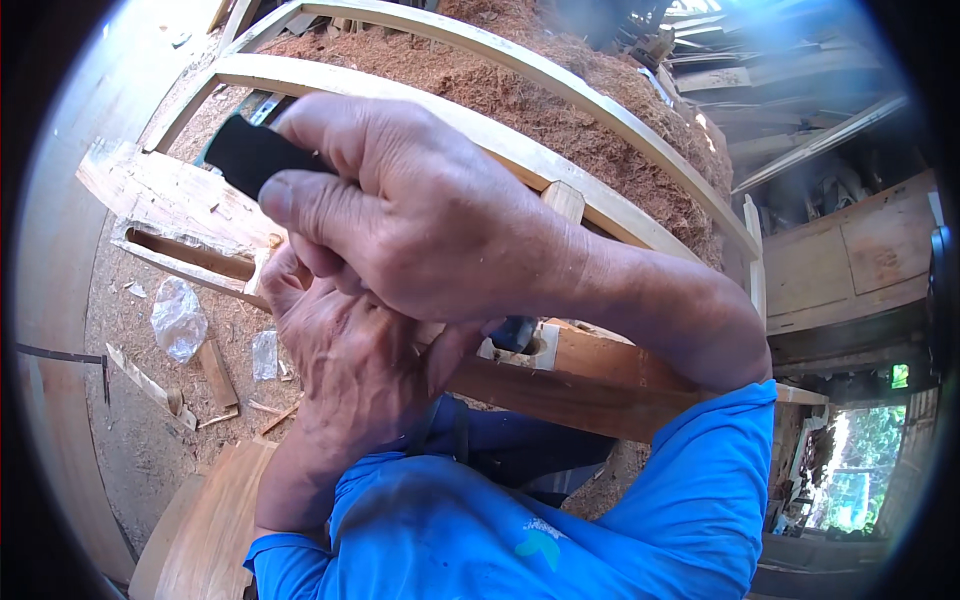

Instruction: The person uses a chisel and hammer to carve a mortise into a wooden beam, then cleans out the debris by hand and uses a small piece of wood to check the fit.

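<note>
The right hand (420, 205) is clenched round a black handle (255, 155), its thumb laid along the near side and its fingers curling over the far side. The handle's broad end sticks out of the fist toward the upper left, clear of the thumb tip, while the rest of it runs back into the palm and is hidden there. The left hand (350, 350) is directly below the right one, back upward, the two overlapping; its fingertips are covered, so whether it grasps anything I cannot tell. Both hands are above the work, between a slotted pale timber (195, 272) on the left and a brown beam (590, 380) on the right. Near the left thumb, a small dark object (515, 333) sits at the beam's pale upper edge; its kind is unclear. Beyond the hands a pale rail (485, 132) passes in front of a heap of brown shavings (570, 120). A crumpled clear plastic bag (180, 320) lies on the ground to the left.
</note>
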`<state>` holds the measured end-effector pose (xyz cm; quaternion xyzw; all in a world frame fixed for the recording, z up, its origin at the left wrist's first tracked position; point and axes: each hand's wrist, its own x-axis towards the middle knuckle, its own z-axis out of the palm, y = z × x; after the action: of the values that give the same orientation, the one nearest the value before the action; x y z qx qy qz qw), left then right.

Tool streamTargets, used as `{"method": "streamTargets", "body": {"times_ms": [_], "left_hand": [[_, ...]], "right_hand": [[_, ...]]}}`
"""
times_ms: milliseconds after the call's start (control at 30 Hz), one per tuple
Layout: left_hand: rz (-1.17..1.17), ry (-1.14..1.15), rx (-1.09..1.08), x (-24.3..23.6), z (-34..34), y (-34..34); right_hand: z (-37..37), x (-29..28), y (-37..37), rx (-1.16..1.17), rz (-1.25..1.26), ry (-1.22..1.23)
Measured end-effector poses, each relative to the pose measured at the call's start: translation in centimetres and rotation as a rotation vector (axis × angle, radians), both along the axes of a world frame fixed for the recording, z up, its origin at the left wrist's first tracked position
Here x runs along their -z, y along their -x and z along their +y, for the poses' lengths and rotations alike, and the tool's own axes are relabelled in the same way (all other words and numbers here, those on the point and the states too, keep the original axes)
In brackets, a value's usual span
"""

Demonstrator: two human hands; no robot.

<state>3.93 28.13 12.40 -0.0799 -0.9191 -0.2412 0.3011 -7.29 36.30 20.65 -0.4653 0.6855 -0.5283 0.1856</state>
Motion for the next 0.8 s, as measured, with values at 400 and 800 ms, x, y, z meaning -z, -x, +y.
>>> {"method": "streamTargets", "body": {"times_ms": [400, 800], "left_hand": [[-0.084, 0.013, 0.008, 2.2, -1.0, -1.4], [-0.151, 0.075, -0.037, -0.8, -0.1, -0.1]], "right_hand": [[-0.3, 0.4, -1.2, -0.076, 0.055, 0.084], [0.0, 2.5, 0.9, -0.005, 0.301, 0.188]]}}
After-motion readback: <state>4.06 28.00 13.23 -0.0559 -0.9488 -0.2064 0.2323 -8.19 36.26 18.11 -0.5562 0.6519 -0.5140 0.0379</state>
